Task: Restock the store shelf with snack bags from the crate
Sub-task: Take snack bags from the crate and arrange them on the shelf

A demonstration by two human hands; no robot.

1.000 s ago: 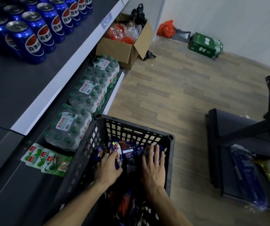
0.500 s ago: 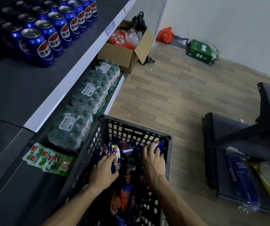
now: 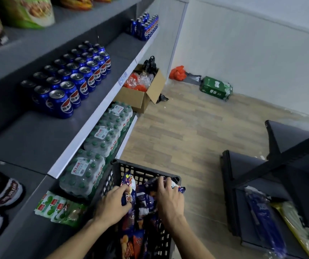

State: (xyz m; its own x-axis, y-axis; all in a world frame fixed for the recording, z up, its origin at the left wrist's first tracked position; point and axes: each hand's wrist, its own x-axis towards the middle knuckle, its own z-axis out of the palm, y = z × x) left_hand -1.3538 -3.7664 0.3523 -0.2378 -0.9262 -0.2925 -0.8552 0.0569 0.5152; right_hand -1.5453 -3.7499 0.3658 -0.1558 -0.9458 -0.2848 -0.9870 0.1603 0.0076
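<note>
Snack bags (image 3: pixel 129 191) are gripped at their tops in the black crate (image 3: pixel 112 176), one clenched in the left hand (image 3: pixel 112 202) and another in the right hand (image 3: pixel 168 197), presumably so they lift clear together. Against the earlier frame, the view is raised, and an upper shelf (image 3: pixel 38 40) with snack packs is now seen.

A single wide-angle head camera looks forward and steeply down from above the black perforated plastic crate (image 3: pixel 146 170), close enough that both forearms enter from the bottom edge. It faces along the grey metal store shelf (image 3: pixel 38 139) on its left, toward the far white wall (image 3: pixel 252 58).
</note>
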